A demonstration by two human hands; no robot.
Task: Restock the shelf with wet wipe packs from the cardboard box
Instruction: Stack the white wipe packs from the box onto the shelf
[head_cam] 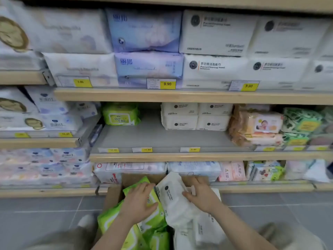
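Both hands are reaching into the cardboard box [115, 195] below the shelf [162, 139] — the left hand [138, 202] is lying flat on a green pack [153, 219], the right hand [201, 195] is grasping a white pack [173, 199].

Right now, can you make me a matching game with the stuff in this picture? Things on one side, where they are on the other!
Things:
1. left hand
2. right hand
3. lone green pack
4. cardboard box

Places:
A. on the floor under the shelves
B. on a white pack
C. on the middle shelf, at the back
D. on a green pack in the box

Pairs: 1-D, 2-B, 3-C, 4-A
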